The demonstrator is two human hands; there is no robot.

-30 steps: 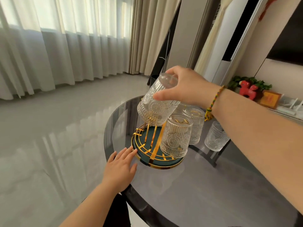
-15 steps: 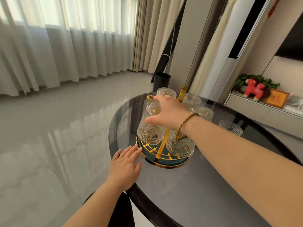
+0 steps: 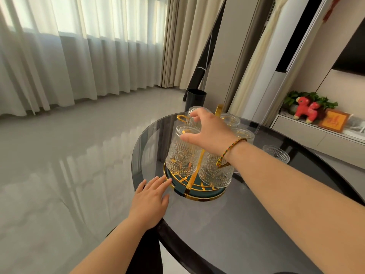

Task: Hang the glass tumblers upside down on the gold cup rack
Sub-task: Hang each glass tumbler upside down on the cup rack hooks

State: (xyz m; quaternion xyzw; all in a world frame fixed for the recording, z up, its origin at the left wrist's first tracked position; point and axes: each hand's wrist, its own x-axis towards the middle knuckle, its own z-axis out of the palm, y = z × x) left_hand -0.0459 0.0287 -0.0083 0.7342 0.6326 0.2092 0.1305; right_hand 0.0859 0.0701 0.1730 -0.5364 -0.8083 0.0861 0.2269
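The gold cup rack (image 3: 197,197) with a green base stands on the round dark glass table (image 3: 227,224). Several patterned glass tumblers hang upside down on it, among them a front-left tumbler (image 3: 181,159) and a front-right tumbler (image 3: 215,171). My right hand (image 3: 211,133) hovers over the front-left tumbler with its fingers spread, the thumb at the tumbler's upturned bottom, gripping nothing. My left hand (image 3: 150,200) lies flat on the table, fingertips at the rim of the rack's base. One more tumbler (image 3: 276,154) stands upright on the table to the right, partly hidden by my right arm.
The table's near edge curves just below my left wrist. A black bin (image 3: 195,99) stands on the floor behind the table. At the right, a low shelf holds a red toy horse (image 3: 305,111) and a framed picture (image 3: 332,120).
My right hand lowered the tumbler it held onto the rack's front-left peg and has opened its fingers. My left hand stayed at the base.
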